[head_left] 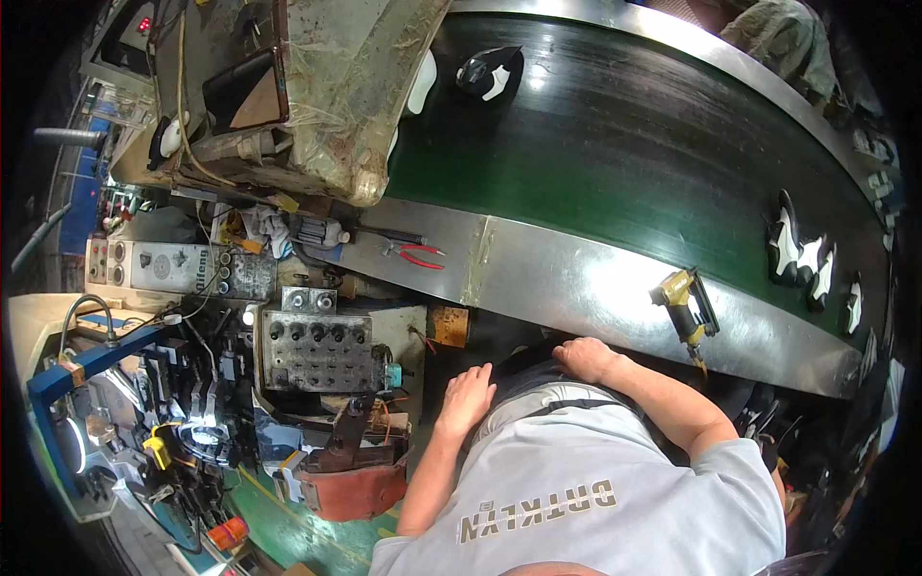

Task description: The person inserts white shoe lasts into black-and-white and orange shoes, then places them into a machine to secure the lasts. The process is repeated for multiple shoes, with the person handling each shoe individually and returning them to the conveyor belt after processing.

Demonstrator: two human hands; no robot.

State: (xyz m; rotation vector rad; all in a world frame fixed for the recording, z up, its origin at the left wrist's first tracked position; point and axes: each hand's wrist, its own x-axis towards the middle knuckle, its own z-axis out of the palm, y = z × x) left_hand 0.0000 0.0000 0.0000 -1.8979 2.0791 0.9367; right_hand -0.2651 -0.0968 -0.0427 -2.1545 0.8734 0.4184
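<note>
My left hand point(466, 398) lies with its fingers stretched out against my waist, at the edge of my grey shirt point(586, 480) and a dark cloth point(526, 372) worn there. My right hand point(586, 360) rests knuckles up on the same dark cloth, just below the steel rim point(576, 278) of a conveyor. Its fingers curl under and are hidden. Neither hand shows a tool in it. A yellow nail gun point(687, 307) lies on the rim, right of my right hand.
A dark green conveyor belt point(624, 144) carries a black-and-white shoe point(490, 72) and several more point(802, 254). Red-handled pliers point(418, 254) lie on the steel rim. A cluttered machine with a grey drilled block point(317, 350) stands at left. Another person point(783, 38) is at the far top right.
</note>
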